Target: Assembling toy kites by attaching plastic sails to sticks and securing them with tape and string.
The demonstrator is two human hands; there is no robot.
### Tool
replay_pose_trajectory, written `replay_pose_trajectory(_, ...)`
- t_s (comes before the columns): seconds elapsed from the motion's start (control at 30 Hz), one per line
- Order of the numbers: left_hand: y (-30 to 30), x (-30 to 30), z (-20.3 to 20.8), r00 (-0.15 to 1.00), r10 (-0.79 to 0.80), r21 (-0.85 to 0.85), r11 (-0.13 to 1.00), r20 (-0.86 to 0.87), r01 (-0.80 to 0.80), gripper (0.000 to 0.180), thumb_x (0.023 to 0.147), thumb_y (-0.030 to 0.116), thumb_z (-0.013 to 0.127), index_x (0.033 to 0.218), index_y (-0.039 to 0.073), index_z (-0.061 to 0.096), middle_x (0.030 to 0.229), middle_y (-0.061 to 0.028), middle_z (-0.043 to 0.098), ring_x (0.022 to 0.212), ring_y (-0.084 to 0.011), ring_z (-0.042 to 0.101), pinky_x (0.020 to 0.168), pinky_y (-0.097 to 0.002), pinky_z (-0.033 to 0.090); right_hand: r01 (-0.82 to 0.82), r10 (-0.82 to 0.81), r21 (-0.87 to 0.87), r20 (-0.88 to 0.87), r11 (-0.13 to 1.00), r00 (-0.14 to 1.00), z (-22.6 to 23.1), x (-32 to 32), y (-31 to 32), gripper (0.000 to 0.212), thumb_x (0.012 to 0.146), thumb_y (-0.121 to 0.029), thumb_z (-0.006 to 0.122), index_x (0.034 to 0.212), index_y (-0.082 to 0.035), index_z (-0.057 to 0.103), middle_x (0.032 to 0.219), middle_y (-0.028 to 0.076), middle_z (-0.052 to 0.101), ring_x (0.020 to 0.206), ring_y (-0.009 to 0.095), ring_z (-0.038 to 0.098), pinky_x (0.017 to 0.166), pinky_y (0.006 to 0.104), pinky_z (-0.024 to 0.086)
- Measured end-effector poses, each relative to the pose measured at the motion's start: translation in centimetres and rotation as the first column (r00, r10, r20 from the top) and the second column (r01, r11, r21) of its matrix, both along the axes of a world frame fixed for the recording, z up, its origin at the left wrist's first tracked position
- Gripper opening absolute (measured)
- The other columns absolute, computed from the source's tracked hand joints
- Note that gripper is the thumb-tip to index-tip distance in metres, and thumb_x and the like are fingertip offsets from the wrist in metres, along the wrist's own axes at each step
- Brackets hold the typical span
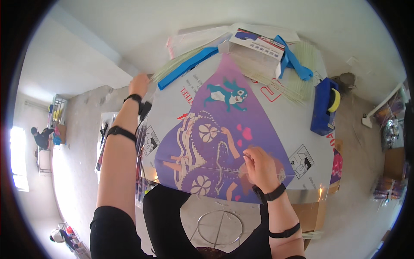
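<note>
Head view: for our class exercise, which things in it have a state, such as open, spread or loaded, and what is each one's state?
Sheet: spread out, printed side up
Box: open
Tape dispenser: loaded with yellow tape
Left blue strip: laid out lengthwise
Sticks: in loose bunches
Left hand: grip unclear
Right hand: fingers curled, grip unclear

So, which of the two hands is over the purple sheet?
The right hand, above the purple sheet; the left hand is off to the left, beside the pale rods.
</note>
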State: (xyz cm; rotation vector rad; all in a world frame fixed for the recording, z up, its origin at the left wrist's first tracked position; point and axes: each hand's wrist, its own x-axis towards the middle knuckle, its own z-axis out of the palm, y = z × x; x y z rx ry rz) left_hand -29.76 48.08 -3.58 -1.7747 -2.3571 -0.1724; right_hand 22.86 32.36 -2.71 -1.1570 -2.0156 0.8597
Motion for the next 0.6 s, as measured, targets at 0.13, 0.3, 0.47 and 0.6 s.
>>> replay_pose_trajectory(0.13, -7.6, -3.0, 2.8, 0.971, -0.239, 0.041, 0.97, -0.011, 0.239, 0.017, 0.085, 0.015, 0.051, 0.091, 0.004, 0.062, 0.093, -0.0176, 0.063, 0.091, -0.0371, 0.058, 0.08, -0.0451, 0.047, 0.06, -0.06, 0.034, -0.003, 0.998, 0.998, 0.0, 0.5, 0.0, 0.01, 0.082, -0.006, 0.059, 0.092, -0.006, 0.059, 0.085, 0.011, 0.062, 0.077, 0.032, 0.061, 0.063, 0.0388, 0.049)
replay_pose_trajectory(0.3, -19.7, 0.6, 10.5, 0.803, 0.059, -0.391, 0.893, 0.594, 0.224, 0.016, 0.087, 0.017, 0.061, 0.085, 0.002, 0.065, 0.068, -0.0003, 0.059, 0.061, -0.0089, 0.051, 0.056, -0.0292, 0.044, 0.132, -0.132, 0.024, -0.02, 0.991, 0.991, 0.1, 1.8, -0.8, 0.011, 0.082, -0.008, 0.058, 0.093, -0.006, 0.061, 0.089, 0.012, 0.063, 0.08, 0.031, 0.061, 0.067, 0.039, 0.05)
replay_pose_trajectory(0.47, -32.3, 13.7, 16.6, 0.197, 0.429, -0.472, 0.803, 0.882, 0.363, 0.013, 0.088, 0.012, 0.062, 0.097, 0.003, 0.061, 0.077, 0.0014, 0.056, 0.066, -0.0075, 0.051, 0.061, -0.0207, 0.043, 0.28, -0.285, -0.055, -0.16, 0.958, 0.945, 1.7, 4.7, -2.1, 0.011, 0.083, -0.008, 0.059, 0.093, -0.005, 0.062, 0.088, 0.011, 0.064, 0.08, 0.028, 0.063, 0.068, 0.0355, 0.05)
replay_pose_trajectory(0.6, -37.2, 24.5, 17.0, -0.035, 0.363, -0.289, 0.792, 0.931, 0.537, 0.013, 0.087, 0.01, 0.061, 0.096, 0.001, 0.059, 0.079, -0.0014, 0.055, 0.072, -0.0096, 0.052, 0.066, -0.0218, 0.043, 0.363, -0.414, -0.26, -0.179, 0.895, 0.892, 3.1, 9.3, -6.4, 0.01, 0.084, -0.008, 0.059, 0.091, -0.002, 0.063, 0.078, 0.01, 0.065, 0.068, 0.02, 0.064, 0.061, 0.0309, 0.049)
